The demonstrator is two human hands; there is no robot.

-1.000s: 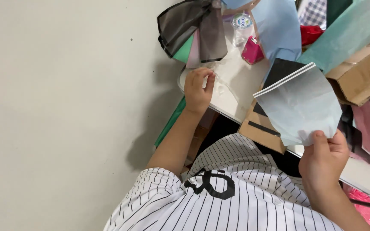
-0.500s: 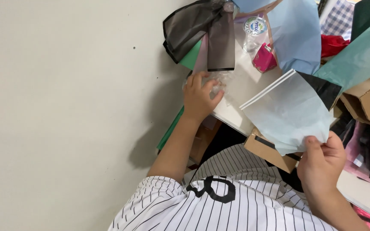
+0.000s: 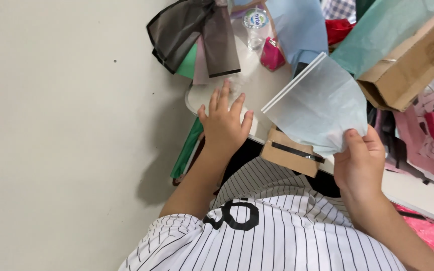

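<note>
My left hand [image 3: 223,125] lies palm down on the white table [image 3: 257,85] near its rounded corner, fingers spread, holding nothing. A crumpled bit of clear plastic [image 3: 237,84] lies just beyond its fingertips. My right hand [image 3: 358,165] pinches the lower corner of a thin stack of pale blue tissue sheets [image 3: 317,108], lifted off the table and tilted up to the left. My black-striped white shirt [image 3: 277,236] fills the bottom of the view.
Dark mesh fabric [image 3: 187,32] hangs over the table's far corner. Near it stand a clear plastic bottle [image 3: 255,25] and a pink item [image 3: 272,54]. A cardboard box [image 3: 408,60] and teal tissue [image 3: 383,30] sit at right. Green paper [image 3: 187,148] leans below the table edge.
My left hand has gone from curled and raised to lying flat with fingers spread on the table. The right hand still holds the tissue sheets, now tilted more upright.
</note>
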